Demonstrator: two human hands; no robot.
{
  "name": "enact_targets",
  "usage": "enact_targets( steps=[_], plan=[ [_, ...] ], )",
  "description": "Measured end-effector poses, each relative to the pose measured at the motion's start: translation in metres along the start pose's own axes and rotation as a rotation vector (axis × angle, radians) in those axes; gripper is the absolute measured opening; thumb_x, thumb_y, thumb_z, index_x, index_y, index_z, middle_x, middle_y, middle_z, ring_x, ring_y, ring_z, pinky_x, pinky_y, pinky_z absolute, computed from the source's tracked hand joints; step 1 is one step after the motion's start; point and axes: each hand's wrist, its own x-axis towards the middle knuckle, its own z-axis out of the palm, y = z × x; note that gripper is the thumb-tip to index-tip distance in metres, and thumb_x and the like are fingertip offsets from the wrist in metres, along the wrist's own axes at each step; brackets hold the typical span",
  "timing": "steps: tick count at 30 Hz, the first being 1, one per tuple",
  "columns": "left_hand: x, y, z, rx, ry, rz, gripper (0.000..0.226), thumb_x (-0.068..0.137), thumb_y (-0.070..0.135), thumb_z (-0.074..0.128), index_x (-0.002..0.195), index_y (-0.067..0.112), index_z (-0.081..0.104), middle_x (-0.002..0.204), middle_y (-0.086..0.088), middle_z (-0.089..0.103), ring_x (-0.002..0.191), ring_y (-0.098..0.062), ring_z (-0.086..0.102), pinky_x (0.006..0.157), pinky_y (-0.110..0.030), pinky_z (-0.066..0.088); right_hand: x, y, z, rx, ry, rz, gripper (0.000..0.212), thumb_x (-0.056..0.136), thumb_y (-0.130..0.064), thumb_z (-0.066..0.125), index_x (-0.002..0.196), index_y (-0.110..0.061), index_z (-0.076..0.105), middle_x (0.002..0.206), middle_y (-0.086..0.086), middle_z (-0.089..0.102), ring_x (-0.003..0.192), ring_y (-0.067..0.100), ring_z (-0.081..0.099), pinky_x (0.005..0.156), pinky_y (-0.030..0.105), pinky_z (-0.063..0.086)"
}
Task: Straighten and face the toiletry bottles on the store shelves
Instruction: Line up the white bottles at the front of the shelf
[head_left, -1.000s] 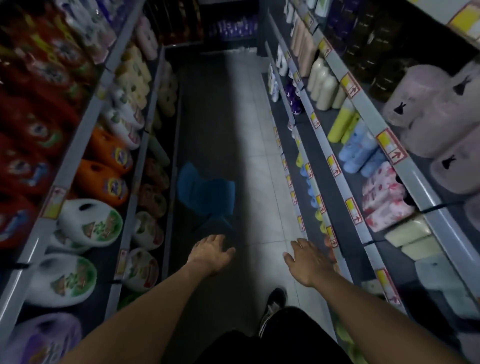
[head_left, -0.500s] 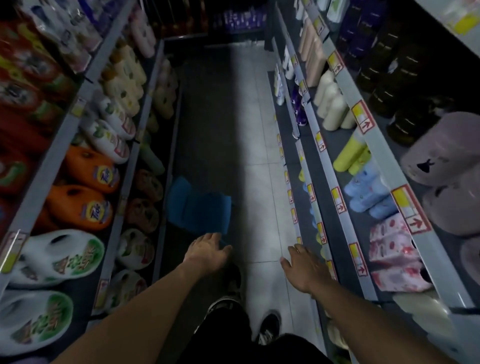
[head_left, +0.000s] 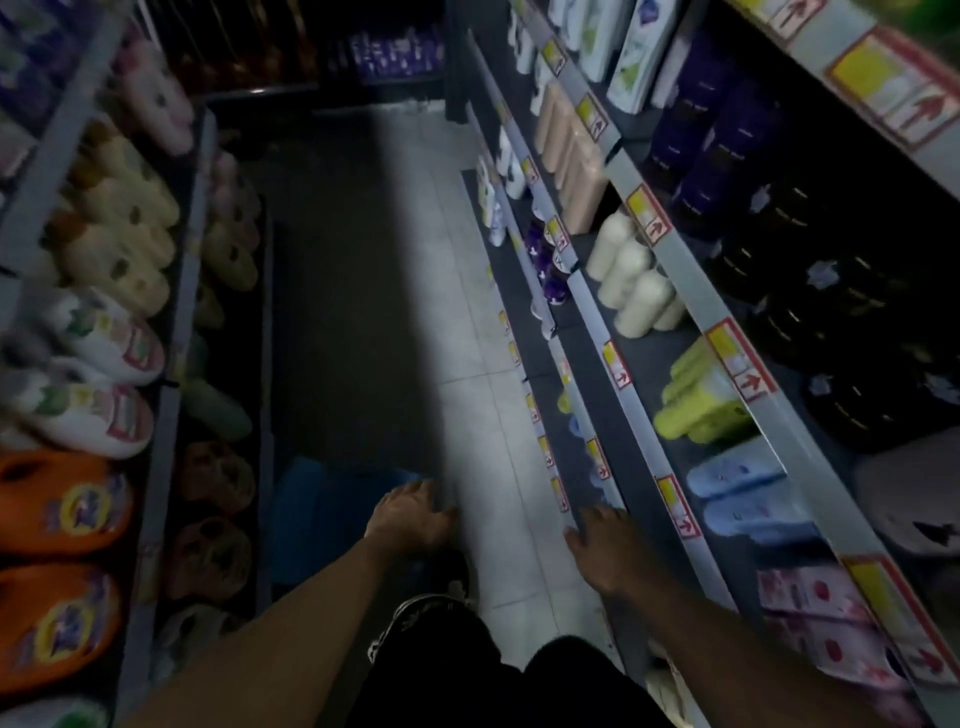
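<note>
Bare both hands, left hand (head_left: 410, 514) and right hand (head_left: 602, 540) fingers loosely spread, gripping nothing; likely mid-aisle, reaching toward blue bottles (head_left: 737, 493)

Toiletry bottles (head_left: 636, 283) upright, rt shelves (head_left: 691, 306)

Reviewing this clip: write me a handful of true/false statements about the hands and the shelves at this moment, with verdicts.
1. Both hands are empty. True: the left hand and the right hand hold nothing.
2. The orange jugs stand on the right-hand shelves. False: they are on the left-hand shelves.
3. Yellow-green bottles sit on a right-hand shelf, nearer than the cream bottles. True.
4. The left hand grips a cream bottle. False: it hangs open over the aisle, above a blue object on the floor.
</note>
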Motion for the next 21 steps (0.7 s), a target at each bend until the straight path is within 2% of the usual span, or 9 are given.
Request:
enact_targets(
  steps=[1,4,12,15,17,21],
  plan=[
    [0.011,-0.001,-0.011,0.003,-0.007,0.009,0.106,0.072,0.083,0.025,0.157,0.021,0.04,0.162,-0.011,0.04,0.147,-0.034,0.039,0.121,-0.041,0.031,0.008,-0.005,-0.008,0.017,-0.005,0.024,0.068,0.104,-0.056,0.034,0.158,-0.014,0.036,0.164,0.011,0.036,0.148,0.034,0.037,0.12,0.045,0.034],
    [0.044,-0.002,-0.036,0.033,-0.034,0.03,0.079,0.096,0.067,0.039,0.158,0.018,0.037,0.164,-0.011,0.038,0.149,-0.033,0.036,0.123,-0.041,0.029,0.032,-0.013,-0.025,0.054,-0.004,0.08,0.071,0.104,-0.057,0.035,0.16,-0.013,0.034,0.165,0.012,0.034,0.149,0.034,0.037,0.12,0.045,0.035],
    [0.106,0.026,-0.083,0.113,-0.059,0.105,0.091,0.084,0.073,0.029,0.155,0.019,0.042,0.158,-0.013,0.046,0.145,-0.034,0.043,0.12,-0.041,0.034,0.077,-0.02,-0.064,0.095,0.038,0.137,0.062,0.104,-0.055,0.038,0.148,-0.012,0.049,0.155,0.009,0.046,0.139,0.031,0.046,0.114,0.044,0.041],
    [0.126,0.045,-0.091,0.155,-0.083,0.108,0.082,0.095,0.069,0.038,0.157,0.015,0.038,0.16,-0.014,0.042,0.148,-0.034,0.039,0.122,-0.04,0.031,0.091,-0.011,-0.073,0.115,0.057,0.12,0.058,0.105,-0.051,0.04,0.144,-0.01,0.053,0.151,0.012,0.049,0.134,0.034,0.05,0.109,0.044,0.044],
    [0.139,0.059,-0.096,0.178,-0.075,0.122,0.08,0.097,0.068,0.04,0.158,0.017,0.037,0.161,-0.013,0.042,0.148,-0.034,0.04,0.121,-0.039,0.032,0.098,-0.004,-0.08,0.125,0.069,0.112,0.059,0.105,-0.052,0.04,0.148,-0.013,0.049,0.154,0.011,0.047,0.136,0.034,0.049,0.109,0.044,0.044],
    [0.163,0.094,-0.106,0.222,-0.063,0.163,0.073,0.101,0.063,0.042,0.159,0.018,0.037,0.162,-0.012,0.041,0.147,-0.034,0.041,0.118,-0.037,0.033,0.114,0.017,-0.09,0.174,0.057,0.117,0.074,0.101,-0.063,0.03,0.164,-0.024,0.023,0.163,0.005,0.036,0.138,0.034,0.046,0.107,0.044,0.045]
  ],
)
